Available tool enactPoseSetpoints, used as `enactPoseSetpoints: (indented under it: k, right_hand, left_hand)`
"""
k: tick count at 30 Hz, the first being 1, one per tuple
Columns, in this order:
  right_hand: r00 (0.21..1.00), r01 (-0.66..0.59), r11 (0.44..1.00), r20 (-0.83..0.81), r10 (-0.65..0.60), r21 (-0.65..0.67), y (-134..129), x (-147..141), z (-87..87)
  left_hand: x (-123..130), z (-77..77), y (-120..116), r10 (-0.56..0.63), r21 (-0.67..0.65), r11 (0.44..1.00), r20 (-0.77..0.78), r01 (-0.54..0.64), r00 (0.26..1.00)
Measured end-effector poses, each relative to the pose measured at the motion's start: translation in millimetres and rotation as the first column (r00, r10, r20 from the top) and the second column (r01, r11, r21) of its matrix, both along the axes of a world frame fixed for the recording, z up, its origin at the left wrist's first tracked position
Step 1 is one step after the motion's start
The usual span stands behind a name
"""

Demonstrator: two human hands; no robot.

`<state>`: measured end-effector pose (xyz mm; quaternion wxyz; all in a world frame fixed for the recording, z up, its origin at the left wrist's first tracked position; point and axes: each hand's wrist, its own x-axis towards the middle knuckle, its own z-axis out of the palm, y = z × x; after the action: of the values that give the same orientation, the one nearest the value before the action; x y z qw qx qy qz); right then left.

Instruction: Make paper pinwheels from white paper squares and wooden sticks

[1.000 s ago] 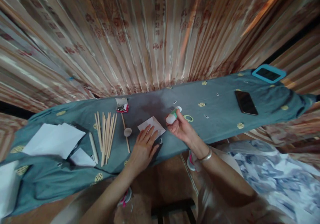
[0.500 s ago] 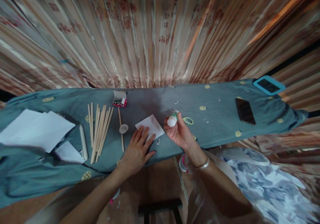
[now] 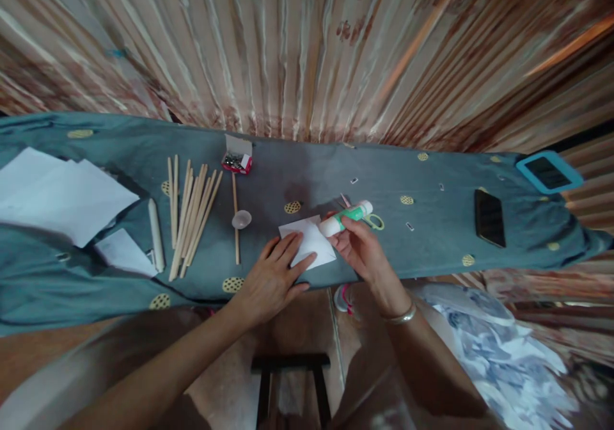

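Note:
A folded white paper (image 3: 316,244) lies near the front edge of the cloth-covered table. My left hand (image 3: 273,279) rests on its left part, fingers spread and pressing it flat. My right hand (image 3: 359,244) is closed around a green and white glue stick (image 3: 352,215), tilted with its white left end over the paper's right side. Whether that end touches the paper cannot be made out. Scissors (image 3: 374,221) with light green handles lie just behind the glue stick, partly hidden by it.
To the left are wooden sticks (image 3: 192,225), a small round dish (image 3: 241,219) on one stick, an open red box (image 3: 237,155), a white pen-like tool (image 3: 156,235) and white sheets (image 3: 62,193). A phone (image 3: 490,217) and blue-framed device (image 3: 549,171) lie right.
The glue stick has turned from pointing toward me to lying slantwise over the paper. The paper has rotated under my left hand, and the camera view has shifted.

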<state>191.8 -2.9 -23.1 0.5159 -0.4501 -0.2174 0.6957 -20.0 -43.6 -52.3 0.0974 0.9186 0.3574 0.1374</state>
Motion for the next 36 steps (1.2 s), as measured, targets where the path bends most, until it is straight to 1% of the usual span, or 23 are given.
enactPoseSetpoints:
  k: [2,5,7,10,13,19,21,24,28,30,32,36]
  right_hand:
    - [0.974,-0.013,0.998,0.227,-0.003,0.067,-3.2,-0.2,-2.0]
    - [0.866,-0.110,0.983,0.499,0.024,0.145,-6.9,-1.4,-3.4]
    - [0.792,-0.165,0.969,0.610,0.018,0.186,-8.7,-2.8,-3.7]
    - [0.701,-0.205,0.953,0.713,-0.015,0.222,-11.3,-5.3,-4.6]
    - [0.633,-0.244,0.944,0.774,-0.020,0.224,-13.5,-6.3,-6.6]
    - [0.537,-0.271,0.941,0.843,-0.029,0.205,-15.4,-3.9,-11.2]
    - [0.486,-0.294,0.935,0.873,-0.034,0.200,-16.0,-3.6,-12.0]
    - [0.404,-0.326,0.920,0.912,-0.073,0.218,-17.1,-4.2,-11.9]
    - [0.318,-0.356,0.904,0.941,-0.120,0.236,-18.0,-7.6,-9.7]
    - [0.291,-0.391,0.891,0.949,-0.119,0.232,-17.8,-10.1,-8.0]
    - [0.280,-0.426,0.873,0.952,-0.123,0.238,-17.3,-12.7,-6.5]
    - [0.257,-0.452,0.855,0.955,-0.149,0.255,-16.5,-16.2,-6.1]
  left_hand:
    - [0.8,1.0,-0.2,0.005,-0.022,1.000,-0.003,-0.006,1.000]
    - [1.7,2.0,-0.5,0.012,-0.053,0.999,0.008,-0.012,1.000]
    - [2.1,2.5,-0.6,0.016,-0.063,0.998,0.018,-0.015,1.000]
    - [2.5,2.7,-0.9,0.021,-0.071,0.997,0.024,-0.019,0.999]
    - [2.8,2.1,-1.5,0.017,-0.073,0.997,0.027,-0.015,0.999]
    - [3.4,0.7,-2.0,0.019,-0.071,0.997,0.027,-0.017,0.999]
    - [3.3,0.7,-2.1,0.015,-0.072,0.997,0.031,-0.012,0.999]
    - [3.0,0.5,-2.3,0.017,-0.073,0.997,0.042,-0.013,0.999]
    - [3.5,-0.7,-3.1,0.025,-0.053,0.998,0.038,-0.023,0.999]
    - [4.3,-1.0,-3.5,0.028,-0.048,0.998,0.026,-0.027,0.999]
    - [5.2,-0.8,-3.7,0.029,-0.054,0.998,0.014,-0.028,0.999]
    - [6.3,0.6,-3.7,0.034,-0.070,0.997,0.014,-0.033,0.999]
